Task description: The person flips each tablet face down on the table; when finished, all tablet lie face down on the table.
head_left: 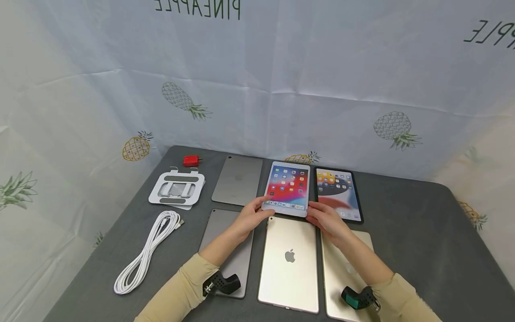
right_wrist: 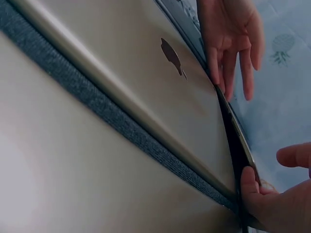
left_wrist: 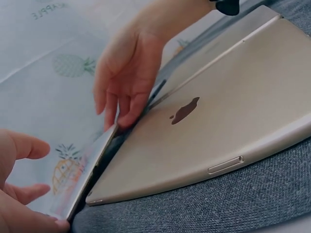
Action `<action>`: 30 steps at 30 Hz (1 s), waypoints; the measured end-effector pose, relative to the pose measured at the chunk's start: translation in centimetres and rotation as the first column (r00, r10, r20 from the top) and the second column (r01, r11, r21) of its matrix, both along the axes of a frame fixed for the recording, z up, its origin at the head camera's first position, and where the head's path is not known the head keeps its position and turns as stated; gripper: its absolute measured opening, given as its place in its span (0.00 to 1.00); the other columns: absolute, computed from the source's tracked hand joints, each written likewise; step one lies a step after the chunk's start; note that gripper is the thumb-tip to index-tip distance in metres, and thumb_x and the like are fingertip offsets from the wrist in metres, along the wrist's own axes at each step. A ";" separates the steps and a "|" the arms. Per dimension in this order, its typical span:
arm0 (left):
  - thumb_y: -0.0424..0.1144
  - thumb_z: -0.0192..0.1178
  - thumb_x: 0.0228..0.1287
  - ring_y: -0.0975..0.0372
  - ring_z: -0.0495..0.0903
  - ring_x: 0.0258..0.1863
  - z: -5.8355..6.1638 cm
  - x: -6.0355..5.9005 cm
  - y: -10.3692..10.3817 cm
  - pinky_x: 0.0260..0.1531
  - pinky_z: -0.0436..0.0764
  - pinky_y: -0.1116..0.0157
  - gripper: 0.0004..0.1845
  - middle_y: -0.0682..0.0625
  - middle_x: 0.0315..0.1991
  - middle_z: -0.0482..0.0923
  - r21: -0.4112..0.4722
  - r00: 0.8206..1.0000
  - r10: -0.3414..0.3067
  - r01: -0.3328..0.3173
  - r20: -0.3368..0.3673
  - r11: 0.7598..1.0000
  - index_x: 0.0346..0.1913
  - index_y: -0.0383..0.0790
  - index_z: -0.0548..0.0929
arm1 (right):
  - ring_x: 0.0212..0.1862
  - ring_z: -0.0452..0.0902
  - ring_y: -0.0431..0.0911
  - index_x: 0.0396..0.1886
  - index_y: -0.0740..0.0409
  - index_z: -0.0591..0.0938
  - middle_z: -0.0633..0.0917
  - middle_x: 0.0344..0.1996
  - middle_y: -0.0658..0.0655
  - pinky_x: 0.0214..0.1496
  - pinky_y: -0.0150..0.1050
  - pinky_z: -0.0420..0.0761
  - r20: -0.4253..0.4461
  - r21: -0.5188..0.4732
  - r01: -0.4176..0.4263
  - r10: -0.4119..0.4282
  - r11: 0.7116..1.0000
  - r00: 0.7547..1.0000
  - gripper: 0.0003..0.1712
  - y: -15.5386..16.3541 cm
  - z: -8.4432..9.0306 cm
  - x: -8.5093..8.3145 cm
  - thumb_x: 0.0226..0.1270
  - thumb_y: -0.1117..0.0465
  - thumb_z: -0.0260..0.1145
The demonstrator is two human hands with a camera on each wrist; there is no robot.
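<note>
A small white-framed tablet (head_left: 287,185) with a lit screen of app icons is between both hands at the back middle of the table. My left hand (head_left: 253,217) holds its near left corner, the thumb along the near edge and other fingers spread over the screen side. At the near right corner, my right hand (head_left: 327,220) pinches the edge between thumb and fingers. The wrist views show the tablet's thin near edge (right_wrist: 239,128), with a dark gap beside it. Just in front lies a gold tablet (head_left: 289,264), back up, its apple logo showing.
Right of the white tablet lies a black-framed tablet (head_left: 339,192), screen lit. Grey tablets (head_left: 237,179) (head_left: 219,223) lie face down to the left, another gold one (head_left: 338,273) under the right forearm. Farther left are a folding stand (head_left: 193,178), red charger (head_left: 191,161) and coiled white cable (head_left: 146,250).
</note>
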State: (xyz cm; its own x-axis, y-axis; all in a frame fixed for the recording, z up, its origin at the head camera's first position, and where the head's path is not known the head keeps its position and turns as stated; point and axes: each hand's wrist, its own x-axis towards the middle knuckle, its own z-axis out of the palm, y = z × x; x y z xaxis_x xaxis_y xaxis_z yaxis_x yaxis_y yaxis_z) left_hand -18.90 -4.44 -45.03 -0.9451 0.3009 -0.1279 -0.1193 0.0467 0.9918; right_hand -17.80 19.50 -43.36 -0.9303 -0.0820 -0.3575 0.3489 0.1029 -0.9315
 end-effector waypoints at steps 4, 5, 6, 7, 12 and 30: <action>0.36 0.60 0.66 0.48 0.57 0.71 0.1 0.1 0.0 0.68 0.60 0.49 0.28 0.34 0.72 0.58 -0.040 1.000 -0.005 0.004 -0.020 0.999 0.68 0.35 0.69 | 0.44 0.77 0.43 0.69 0.75 0.61 0.73 0.59 0.70 0.52 0.32 0.79 -0.065 0.068 -0.019 0.023 0.998 0.998 0.30 0.1 -0.4 -0.6 0.76 0.61 0.56; 0.36 0.60 0.66 0.48 0.58 0.71 0.1 0.1 0.0 0.67 0.60 0.49 0.28 0.34 0.72 0.58 -0.053 1.000 -0.005 0.003 -0.026 0.999 0.68 0.35 0.70 | 0.41 0.78 0.42 0.68 0.76 0.62 0.75 0.57 0.69 0.50 0.32 0.80 -0.083 0.089 -0.023 0.030 0.996 0.996 0.31 0.1 -0.4 -0.7 0.75 0.60 0.57; 0.36 0.60 0.66 0.48 0.58 0.71 0.1 0.2 0.0 0.67 0.61 0.49 0.28 0.35 0.72 0.58 -0.064 0.999 -0.005 0.003 -0.034 0.998 0.68 0.35 0.70 | 0.39 0.78 0.42 0.67 0.76 0.62 0.77 0.54 0.68 0.48 0.31 0.81 -0.099 0.109 -0.025 0.036 0.994 0.994 0.31 0.1 -0.5 -0.8 0.75 0.60 0.58; 0.36 0.61 0.66 0.47 0.58 0.71 0.1 0.2 0.0 0.67 0.61 0.49 0.27 0.35 0.72 0.58 -0.073 0.999 -0.006 0.003 -0.039 0.997 0.67 0.35 0.71 | 0.37 0.79 0.42 0.66 0.76 0.63 0.80 0.50 0.67 0.45 0.31 0.82 -0.115 0.133 -0.021 0.036 0.991 0.993 0.31 0.1 -0.4 -1.0 0.74 0.59 0.59; 0.37 0.62 0.66 0.48 0.58 0.71 0.1 0.3 0.2 0.68 0.60 0.51 0.26 0.36 0.70 0.61 -0.112 0.998 -0.027 0.020 -0.065 0.994 0.65 0.36 0.74 | 0.30 0.82 0.43 0.63 0.72 0.65 0.84 0.35 0.58 0.36 0.32 0.83 -0.176 0.185 0.037 -0.003 0.982 0.984 0.31 -0.1 0.0 -1.5 0.69 0.60 0.65; 0.39 0.57 0.71 0.51 0.78 0.57 0.5 -0.3 1.1 0.56 0.76 0.55 0.19 0.38 0.57 0.78 -0.043 0.981 -0.051 0.044 -0.185 0.998 0.60 0.33 0.79 | 0.19 0.79 0.41 0.50 0.65 0.81 0.83 0.23 0.53 0.23 0.33 0.79 -0.643 0.510 0.252 0.170 0.822 0.747 0.18 -2.4 4.4 -2.2 0.62 0.61 0.67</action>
State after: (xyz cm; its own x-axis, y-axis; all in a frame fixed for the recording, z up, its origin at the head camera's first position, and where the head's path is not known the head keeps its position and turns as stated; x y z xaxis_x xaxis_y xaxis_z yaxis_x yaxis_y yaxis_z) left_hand -19.24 -3.37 -44.56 -0.9383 0.3440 0.0361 0.0699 0.0862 0.9938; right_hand -20.00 17.06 -38.94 -0.9355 -0.0311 0.3519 -0.2864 0.6499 -0.7040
